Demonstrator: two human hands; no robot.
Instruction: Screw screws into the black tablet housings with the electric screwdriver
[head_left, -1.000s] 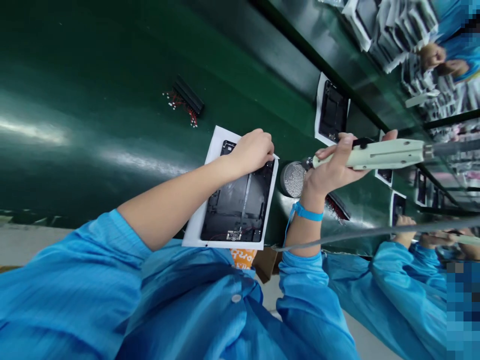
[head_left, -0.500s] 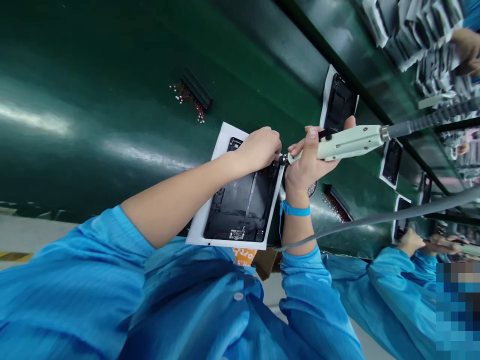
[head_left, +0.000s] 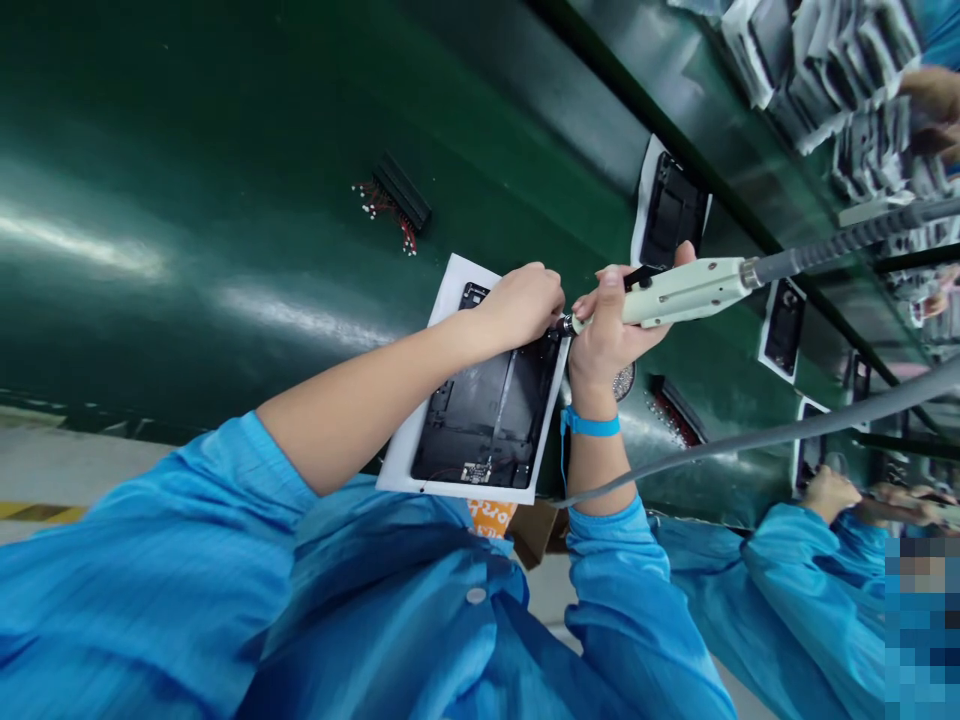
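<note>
Two hands over the green tabletop. Clock directions taken from the tablet shell. Black block with red wires at 11 o'clock, on the tabletop. Tablet shell lies open on a white sheet, near the torso. Left hand over its upper edge, fingers curled by the 1 o'clock corner; cannot tell whether they pinch anything. Right hand clenched around the pale green power screwdriver, tip at that corner beside the left fingertips. Round metal dish at 3 o'clock, partly hidden. Second shell at 2 o'clock.
</note>
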